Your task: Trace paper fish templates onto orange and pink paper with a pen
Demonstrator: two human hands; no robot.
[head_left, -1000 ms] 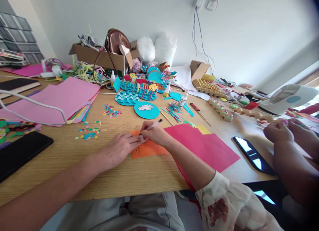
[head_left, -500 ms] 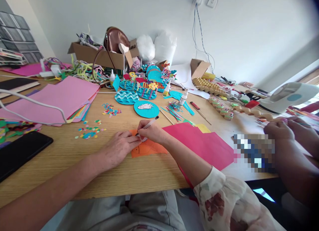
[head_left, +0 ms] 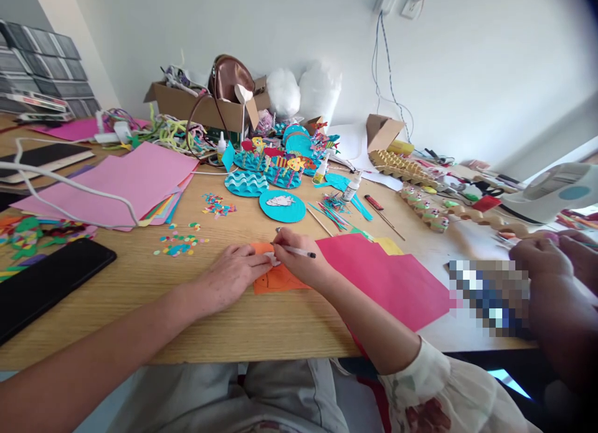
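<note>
Orange paper (head_left: pixel 275 282) lies on the desk (head_left: pixel 224 336) under the left hand (head_left: pixel 231 276), its grip wide and flat; the right hand (head_left: pixel 303 266) has its grip holding a pen (head_left: pixel 299 252) above it.

view: single head cam, worn by the person sitting at the near edge of the table (head_left: pixel 140 333)
facing: forward and down across the tabletop, white wall (head_left: pixel 467 59) along the top of frame
range: close; left hand (head_left: pixel 231 274) and right hand (head_left: pixel 301 261) at centre frame, forearms entering from the bottom edge
framing: wide lens, bent at the edges; co-worker's hands (head_left: pixel 546 258) at right edge
</note>
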